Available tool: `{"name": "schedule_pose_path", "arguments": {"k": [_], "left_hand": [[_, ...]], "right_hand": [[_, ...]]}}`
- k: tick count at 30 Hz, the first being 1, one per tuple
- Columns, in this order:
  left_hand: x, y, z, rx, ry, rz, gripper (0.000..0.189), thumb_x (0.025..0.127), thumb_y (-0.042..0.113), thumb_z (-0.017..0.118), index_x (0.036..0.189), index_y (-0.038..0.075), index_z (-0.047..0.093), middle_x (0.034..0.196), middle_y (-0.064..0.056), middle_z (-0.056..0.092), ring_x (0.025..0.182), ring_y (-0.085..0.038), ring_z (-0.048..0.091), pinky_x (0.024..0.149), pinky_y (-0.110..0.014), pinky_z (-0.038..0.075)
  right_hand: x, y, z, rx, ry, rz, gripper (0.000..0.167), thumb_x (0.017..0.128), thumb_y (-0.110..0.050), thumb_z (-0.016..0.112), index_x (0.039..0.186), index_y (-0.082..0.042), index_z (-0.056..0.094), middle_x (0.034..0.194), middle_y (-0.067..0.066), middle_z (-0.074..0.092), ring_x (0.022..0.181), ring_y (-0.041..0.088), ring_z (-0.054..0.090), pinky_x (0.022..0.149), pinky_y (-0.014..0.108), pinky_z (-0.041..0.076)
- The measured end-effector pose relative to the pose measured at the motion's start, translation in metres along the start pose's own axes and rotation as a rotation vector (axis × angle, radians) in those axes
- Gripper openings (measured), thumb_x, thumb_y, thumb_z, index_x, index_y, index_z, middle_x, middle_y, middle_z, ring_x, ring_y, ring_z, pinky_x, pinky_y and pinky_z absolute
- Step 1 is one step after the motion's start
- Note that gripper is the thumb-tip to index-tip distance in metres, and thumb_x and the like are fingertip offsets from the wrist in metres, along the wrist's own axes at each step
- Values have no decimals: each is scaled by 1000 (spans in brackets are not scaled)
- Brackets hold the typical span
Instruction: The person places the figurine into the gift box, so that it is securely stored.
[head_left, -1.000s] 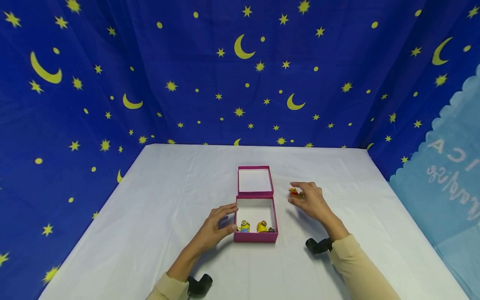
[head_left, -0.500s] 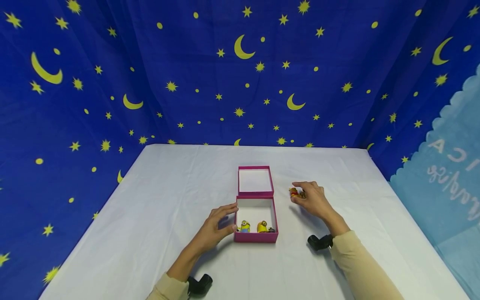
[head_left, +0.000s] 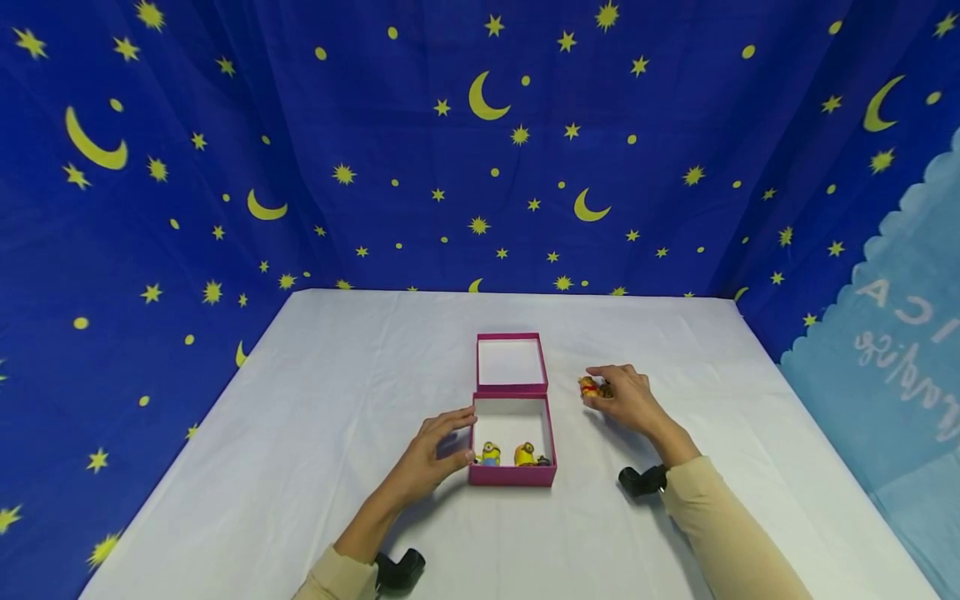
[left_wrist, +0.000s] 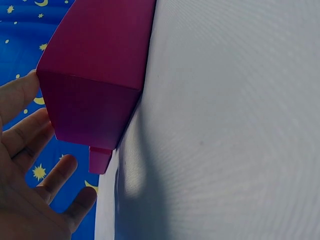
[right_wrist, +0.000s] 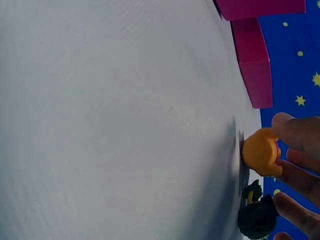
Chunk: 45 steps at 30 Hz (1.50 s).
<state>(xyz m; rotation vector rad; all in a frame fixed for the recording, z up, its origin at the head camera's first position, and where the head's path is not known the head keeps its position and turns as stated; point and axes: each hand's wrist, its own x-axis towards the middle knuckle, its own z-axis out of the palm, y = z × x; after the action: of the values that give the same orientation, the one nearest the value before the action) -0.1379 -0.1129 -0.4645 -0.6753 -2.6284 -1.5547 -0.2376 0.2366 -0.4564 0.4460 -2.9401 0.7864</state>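
Note:
In the head view my left hand lies along the left side of a pink box. Its thumb and straight fingertips touch the box's upper edge; the lower two fingers spread free in the left wrist view. Inside the box are a Minion figurine in blue and another yellow Minion figurine with a small dark piece beside it. To the right, my right hand pinches an orange-yellow bear figurine with red on it between thumb and fingers. Beside it is a dark green figure, a fingertip right at its edge.
Behind the box lies its pink lid, white inside facing up. A white cloth covers the table. Blue star-and-moon curtains stand at the back and sides, with a light-blue banner on the right.
My right hand has shifted slightly to the right, and more of the bear figurine now shows between its fingers. The left hand, box and Minion figurines stay as they were.

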Motion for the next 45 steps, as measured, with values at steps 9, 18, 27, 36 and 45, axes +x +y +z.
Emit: {"name": "schedule_pose_path", "arguments": {"k": [9, 18, 27, 36, 45], "left_hand": [[1, 0, 0, -2, 0, -6, 49, 85, 21, 69, 130, 10, 56, 145, 4, 46, 128, -19, 38, 105, -46, 35], [0, 0, 0, -5, -4, 0, 49, 86, 23, 68, 131, 10, 55, 145, 4, 46, 129, -20, 37, 105, -46, 34], [0, 2, 0, -1, 4, 33, 49, 86, 23, 68, 130, 8, 55, 145, 0, 47, 127, -23, 39, 103, -47, 36], [0, 2, 1, -3, 13, 33, 48, 86, 22, 68, 130, 8, 55, 144, -1, 47, 126, -24, 40, 103, -46, 35], [0, 2, 1, -22, -7, -30, 49, 85, 22, 69, 131, 11, 55, 146, 5, 45, 129, -20, 37, 106, -50, 32]], "right_hand": [[2, 7, -3, -14, -37, -4, 54, 81, -28, 72, 128, -5, 56, 123, 19, 61, 113, 34, 48, 91, 49, 29], [8, 14, -4, -8, -80, -16, 50, 81, -27, 72, 125, -6, 59, 119, 15, 63, 110, 33, 51, 89, 48, 29], [11, 20, -3, 5, -111, -37, 48, 82, -22, 71, 125, -5, 59, 119, 15, 64, 111, 34, 51, 87, 46, 29], [13, 20, -3, 29, -147, -31, 49, 83, -24, 70, 127, -6, 58, 121, 15, 62, 113, 32, 49, 87, 44, 27], [13, 20, -3, 33, -147, -52, 49, 83, -24, 70, 126, -7, 59, 121, 15, 62, 111, 32, 50, 84, 43, 28]]}}
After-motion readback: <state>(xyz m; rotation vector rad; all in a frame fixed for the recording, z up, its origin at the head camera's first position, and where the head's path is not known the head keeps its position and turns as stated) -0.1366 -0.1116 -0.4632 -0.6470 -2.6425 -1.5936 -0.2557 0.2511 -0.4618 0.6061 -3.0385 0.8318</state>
